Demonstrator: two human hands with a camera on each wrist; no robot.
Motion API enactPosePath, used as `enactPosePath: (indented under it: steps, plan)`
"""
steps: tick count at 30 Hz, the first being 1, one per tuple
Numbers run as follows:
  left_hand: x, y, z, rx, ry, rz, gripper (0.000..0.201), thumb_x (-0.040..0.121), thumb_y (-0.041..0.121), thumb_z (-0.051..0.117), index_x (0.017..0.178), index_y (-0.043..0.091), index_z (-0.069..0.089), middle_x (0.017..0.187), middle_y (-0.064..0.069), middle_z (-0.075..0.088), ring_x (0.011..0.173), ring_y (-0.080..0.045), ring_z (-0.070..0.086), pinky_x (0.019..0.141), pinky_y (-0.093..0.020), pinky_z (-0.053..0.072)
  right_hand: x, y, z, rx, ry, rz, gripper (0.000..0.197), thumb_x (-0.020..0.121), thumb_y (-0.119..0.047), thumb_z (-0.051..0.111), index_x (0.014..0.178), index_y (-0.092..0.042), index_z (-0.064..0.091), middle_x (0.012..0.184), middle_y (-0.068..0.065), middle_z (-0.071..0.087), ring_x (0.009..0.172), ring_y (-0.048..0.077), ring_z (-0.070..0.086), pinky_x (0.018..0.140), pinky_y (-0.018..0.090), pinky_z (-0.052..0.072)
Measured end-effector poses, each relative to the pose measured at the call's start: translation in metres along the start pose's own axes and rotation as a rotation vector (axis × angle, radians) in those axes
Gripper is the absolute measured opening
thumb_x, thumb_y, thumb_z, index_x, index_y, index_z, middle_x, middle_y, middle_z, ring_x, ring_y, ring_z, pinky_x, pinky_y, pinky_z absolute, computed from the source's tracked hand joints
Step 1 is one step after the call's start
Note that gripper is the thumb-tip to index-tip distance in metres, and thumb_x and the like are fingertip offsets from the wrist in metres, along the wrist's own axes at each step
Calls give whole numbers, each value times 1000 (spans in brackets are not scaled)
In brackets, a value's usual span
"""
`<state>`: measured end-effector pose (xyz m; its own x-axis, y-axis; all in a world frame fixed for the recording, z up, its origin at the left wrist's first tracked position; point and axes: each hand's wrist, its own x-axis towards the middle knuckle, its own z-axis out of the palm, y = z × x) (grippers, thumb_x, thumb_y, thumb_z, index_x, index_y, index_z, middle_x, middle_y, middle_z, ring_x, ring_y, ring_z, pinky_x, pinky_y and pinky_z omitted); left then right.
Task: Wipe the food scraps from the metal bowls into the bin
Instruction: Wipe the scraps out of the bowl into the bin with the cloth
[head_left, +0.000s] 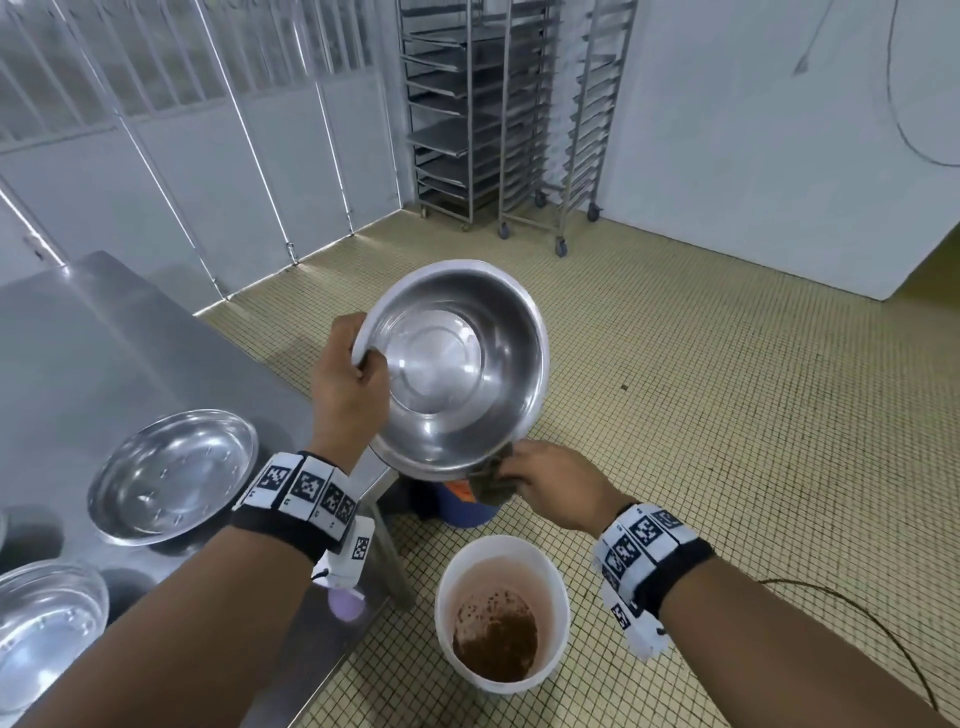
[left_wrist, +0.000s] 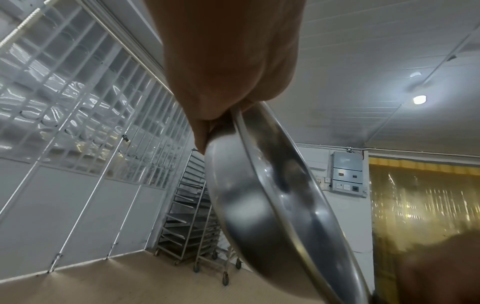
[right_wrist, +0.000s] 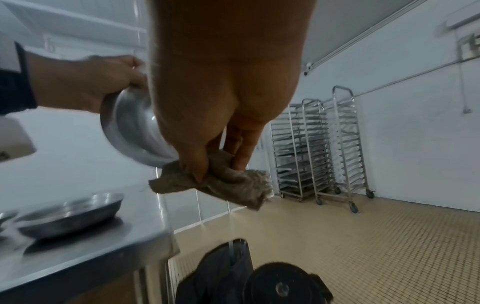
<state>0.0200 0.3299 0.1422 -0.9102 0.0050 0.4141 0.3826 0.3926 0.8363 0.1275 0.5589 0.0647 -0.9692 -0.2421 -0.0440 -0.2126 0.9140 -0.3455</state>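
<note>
My left hand (head_left: 353, 384) grips the rim of a metal bowl (head_left: 462, 374), tilted with its shiny inside facing me, held in the air past the table's corner. In the left wrist view the bowl (left_wrist: 249, 205) shows edge-on below my fingers. My right hand (head_left: 550, 486) pinches a crumpled brown cloth (head_left: 491, 480) just under the bowl's lower rim; in the right wrist view the cloth (right_wrist: 221, 185) hangs from thumb and fingers beside the bowl (right_wrist: 130, 131). A white bin (head_left: 501, 613) with brown scraps at its bottom stands on the floor below.
A steel table (head_left: 104, 353) at left carries a shallow metal bowl (head_left: 174, 475) and another (head_left: 44, 629) at the near edge. A blue bucket (head_left: 465, 512) sits beyond the bin. Wheeled tray racks (head_left: 498, 114) stand at the far wall on tiled floor (head_left: 727, 415).
</note>
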Motion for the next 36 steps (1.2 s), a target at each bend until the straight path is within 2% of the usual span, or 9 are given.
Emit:
enactPosePath:
  steps: [4, 8, 10, 13, 17, 23, 26, 31, 36]
  plan:
    - [-2, 4, -5, 29, -18, 37, 28, 98, -1, 54, 110, 24, 56, 81, 10, 60, 65, 8, 56, 57, -4, 40, 10, -5, -34, 282, 203, -12, 26, 92, -15, 69, 113, -30, 69, 107, -16, 59, 90, 4, 59, 83, 34, 57]
    - [-10, -2, -4, -6, -63, 67, 21, 98, 5, 61, 108, 24, 59, 80, 10, 61, 69, -6, 61, 60, -23, 53, 26, -17, -91, 273, 251, -78, 39, 95, -15, 66, 131, -31, 68, 107, -16, 58, 94, -5, 56, 85, 11, 42]
    - [-12, -3, -4, -1, -103, 44, 25, 98, 6, 62, 107, 28, 58, 81, 10, 62, 69, -12, 61, 59, -32, 54, 31, -23, -120, 173, 286, -89, 43, 96, -14, 65, 135, -32, 65, 117, -13, 63, 103, 3, 56, 92, 18, 39]
    - [-14, 0, -6, -9, -158, 60, 31, 98, 5, 63, 107, 34, 55, 86, 12, 64, 71, -1, 64, 61, -23, 53, 36, -26, -153, 88, 384, -86, 42, 94, -14, 68, 134, -28, 66, 122, -13, 66, 107, 5, 55, 98, 24, 40]
    - [-15, 6, -9, -31, -195, 59, 23, 98, 3, 63, 109, 23, 60, 87, 11, 63, 71, 7, 61, 58, -8, 46, 46, -21, -172, 70, 537, -123, 22, 93, -13, 70, 113, -18, 77, 108, -1, 73, 102, 16, 63, 96, 31, 46]
    - [-19, 2, -11, -56, -296, 66, 35, 95, -2, 61, 109, 31, 62, 90, 12, 68, 80, -15, 67, 71, -30, 56, 57, -21, -177, 44, 665, -6, 20, 95, -18, 63, 110, -22, 75, 105, -2, 71, 97, 14, 61, 92, 30, 47]
    - [-22, 5, -11, -77, -323, 83, 34, 95, -4, 62, 110, 26, 63, 84, 7, 69, 72, -13, 66, 63, -25, 54, 60, -17, -176, 32, 729, 47, 18, 96, -19, 61, 108, -24, 73, 103, -1, 69, 95, 16, 60, 85, 25, 43]
    - [-24, 10, -9, -109, -352, 77, 31, 95, -6, 59, 111, 20, 63, 70, 23, 62, 54, 1, 52, 54, -11, 40, 56, -14, -161, 0, 628, 154, 26, 100, -23, 59, 126, -23, 61, 120, -2, 57, 91, 11, 58, 76, 23, 41]
    - [-21, 14, -11, -103, -363, 58, 30, 97, 1, 60, 110, 28, 63, 68, 2, 64, 50, -15, 53, 48, -24, 44, 48, -18, -143, 46, 363, -43, 50, 102, -66, 33, 109, -28, 64, 96, -11, 67, 86, 9, 64, 81, 34, 53]
